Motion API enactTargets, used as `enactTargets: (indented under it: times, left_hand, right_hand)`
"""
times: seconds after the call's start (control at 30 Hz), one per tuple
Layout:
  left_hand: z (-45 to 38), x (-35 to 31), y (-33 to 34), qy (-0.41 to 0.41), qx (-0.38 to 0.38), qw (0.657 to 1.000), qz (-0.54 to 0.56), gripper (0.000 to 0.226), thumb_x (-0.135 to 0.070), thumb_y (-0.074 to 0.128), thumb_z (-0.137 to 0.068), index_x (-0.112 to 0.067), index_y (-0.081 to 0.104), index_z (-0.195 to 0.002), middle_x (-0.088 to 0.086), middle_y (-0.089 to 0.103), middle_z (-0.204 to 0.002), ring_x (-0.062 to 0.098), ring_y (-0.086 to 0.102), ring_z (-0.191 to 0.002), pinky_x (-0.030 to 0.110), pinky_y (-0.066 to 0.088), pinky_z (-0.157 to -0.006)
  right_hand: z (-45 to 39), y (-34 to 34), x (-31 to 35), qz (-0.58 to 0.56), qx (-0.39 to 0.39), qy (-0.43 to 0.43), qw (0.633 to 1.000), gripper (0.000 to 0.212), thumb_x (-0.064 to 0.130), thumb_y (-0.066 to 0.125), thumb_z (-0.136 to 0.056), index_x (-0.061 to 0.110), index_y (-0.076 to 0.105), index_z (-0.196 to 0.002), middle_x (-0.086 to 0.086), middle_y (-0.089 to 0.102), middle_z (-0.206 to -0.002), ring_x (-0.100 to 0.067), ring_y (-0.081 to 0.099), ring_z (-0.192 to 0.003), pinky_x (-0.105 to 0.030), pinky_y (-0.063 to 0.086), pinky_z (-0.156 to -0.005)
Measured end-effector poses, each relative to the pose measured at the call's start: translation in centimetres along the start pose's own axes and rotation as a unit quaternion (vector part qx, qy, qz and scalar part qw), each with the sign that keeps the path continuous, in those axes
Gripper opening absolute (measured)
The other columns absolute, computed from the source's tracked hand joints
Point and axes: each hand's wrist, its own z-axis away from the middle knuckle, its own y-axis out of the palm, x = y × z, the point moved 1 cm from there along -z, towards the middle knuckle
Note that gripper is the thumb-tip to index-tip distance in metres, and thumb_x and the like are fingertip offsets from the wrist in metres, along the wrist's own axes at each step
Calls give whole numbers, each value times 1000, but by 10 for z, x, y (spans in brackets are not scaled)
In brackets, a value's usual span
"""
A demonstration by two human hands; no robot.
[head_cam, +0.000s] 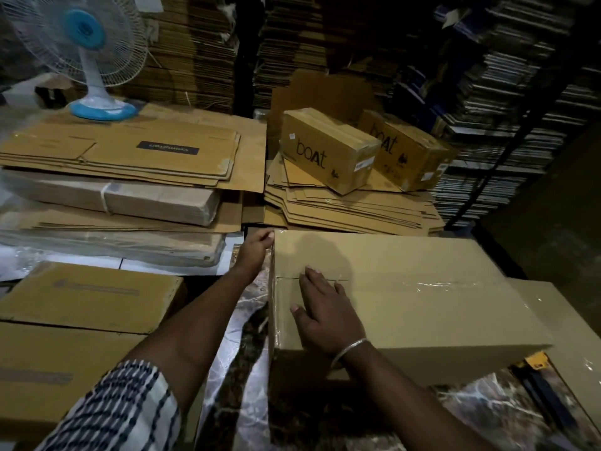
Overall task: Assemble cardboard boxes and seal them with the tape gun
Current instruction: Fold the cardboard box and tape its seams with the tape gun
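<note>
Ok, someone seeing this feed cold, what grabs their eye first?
Front and centre, the long taped box, with the right hand flat on its top seam and the left hand gripping its far left corner. Behind it, two boat boxes sit on flattened cartons, and a blue-and-white fan stands top left.

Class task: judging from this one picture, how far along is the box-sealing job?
Done: the big box is folded shut, with clear tape along its top seam. In hand: the right hand presses flat near the seam's left end, while the left hand holds the far left corner. Left: stacks of flat cartons wait unassembled. No tape gun is clearly visible.
</note>
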Motion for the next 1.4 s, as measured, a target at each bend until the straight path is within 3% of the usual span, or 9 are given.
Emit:
enactTargets:
  times: [0.23, 0.43, 0.53, 0.73, 1.0, 1.17, 1.27, 1.33, 1.4]
  left_hand:
    - [19, 11, 7, 2, -153, 985, -80, 35, -40, 62, -97, -8, 78, -95, 13, 76, -88, 24, 68, -84, 38, 51, -77]
    - [41, 2, 16, -6, -166, 984, -66, 44, -40, 54, -101, -9, 73, -75, 5, 66, -68, 18, 58, -67, 29, 38, -60]
    - [40, -3, 10, 11, -159, 979, -124, 47, -42, 48, -103, -11, 72, -76, 6, 66, -70, 22, 61, -72, 33, 43, -65]
    - [37, -13, 0, 48, -102, 945, -307, 64, -54, 29, -105, -21, 54, -56, 10, 64, -67, 30, 63, -73, 38, 48, -70]
    - [49, -14, 14, -7, -41, 965, -260, 61, -54, 24, -105, -15, 68, -121, 16, 68, -119, 32, 61, -112, 38, 47, -95]
    - [51, -36, 10, 55, -7, 933, -356, 56, -53, 26, -105, -18, 67, -118, 12, 68, -118, 31, 60, -112, 37, 46, -93]
    - [41, -34, 6, -49, 43, 903, -425, 82, -69, 17, -99, -8, 71, -110, 18, 67, -120, 35, 61, -113, 40, 46, -98]
    - [39, -31, 8, -124, 38, 892, -434, 94, -74, 18, -95, 2, 54, -136, 24, 49, -145, 37, 50, -130, 44, 39, -110]
    - [41, -36, 11, -96, -10, 904, -417, 88, -64, 35, -99, -1, 14, -157, 18, 14, -165, 37, 29, -146, 45, 29, -115]
  right_hand:
    - [1, 0, 0, -7, -9, -1, 1000, 78, 54, 30, -92, 17, 17, -160, 0, 9, -168, -14, 7, -154, -41, 5, -124]
    - [2, 2, -1, -13, -21, -3, 1000, 77, 53, 34, -93, 17, 20, -159, 0, 11, -168, -14, 9, -154, -41, 6, -123]
    - [0, 1, 0, -18, -27, -4, 999, 77, 53, 37, -93, 17, 22, -159, -1, 14, -167, -15, 11, -154, -40, 6, -123]
    - [7, 4, -1, -18, -137, 2, 990, 56, 49, 55, -88, 13, 62, -130, -12, 56, -136, -28, 51, -123, -38, 47, -100]
    - [8, 6, 0, -6, -161, 2, 987, 54, 48, 53, -87, 12, 65, -127, -11, 63, -127, -26, 57, -115, -34, 49, -95]
    - [7, 7, -1, 9, -167, 2, 986, 55, 47, 54, -88, 11, 65, -128, -10, 63, -124, -26, 58, -113, -33, 49, -93]
    - [10, 5, 2, 1, -161, 3, 987, 56, 47, 54, -90, 12, 62, -132, -10, 61, -133, -25, 56, -122, -32, 47, -97]
    - [13, 4, 2, -23, -164, 12, 986, 54, 45, 55, -91, 15, 61, -134, -10, 54, -144, -24, 52, -131, -33, 48, -98]
    - [19, 2, 0, -48, -198, 39, 978, 51, 43, 57, -89, 18, 62, -134, -9, 46, -153, -23, 48, -135, -36, 53, -96]
